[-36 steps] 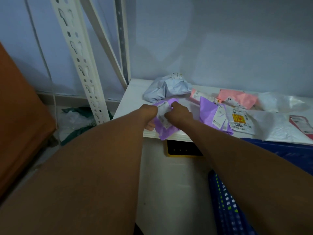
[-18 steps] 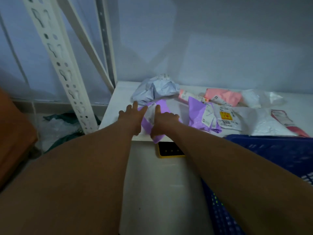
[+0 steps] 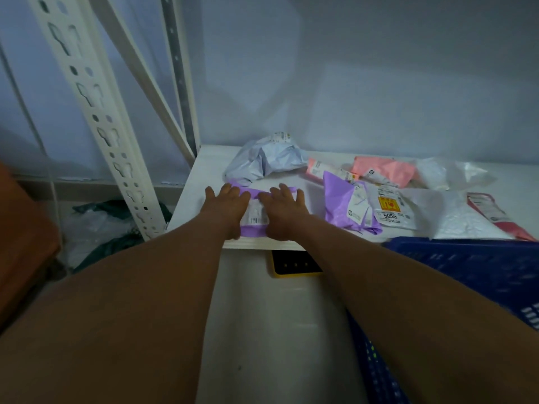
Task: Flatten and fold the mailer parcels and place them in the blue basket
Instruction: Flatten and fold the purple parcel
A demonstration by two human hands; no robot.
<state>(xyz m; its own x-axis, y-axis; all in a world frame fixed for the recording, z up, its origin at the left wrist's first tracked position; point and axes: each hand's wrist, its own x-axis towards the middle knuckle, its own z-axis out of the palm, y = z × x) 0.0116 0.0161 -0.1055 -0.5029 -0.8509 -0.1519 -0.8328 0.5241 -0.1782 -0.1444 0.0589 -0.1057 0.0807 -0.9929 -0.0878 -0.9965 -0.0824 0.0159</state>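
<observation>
Left hand (image 3: 226, 207) and right hand (image 3: 282, 209) at frame centre, fingers spread flat, both pressing a purple mailer (image 3: 253, 214) on the white shelf (image 3: 204, 182), blue basket (image 3: 472, 269) lower right

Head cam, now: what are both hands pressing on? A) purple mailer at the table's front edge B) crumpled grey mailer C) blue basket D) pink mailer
A: the left hand and right hand lie flat, fingers straight, on the purple mailer, its white label showing between them.
</observation>
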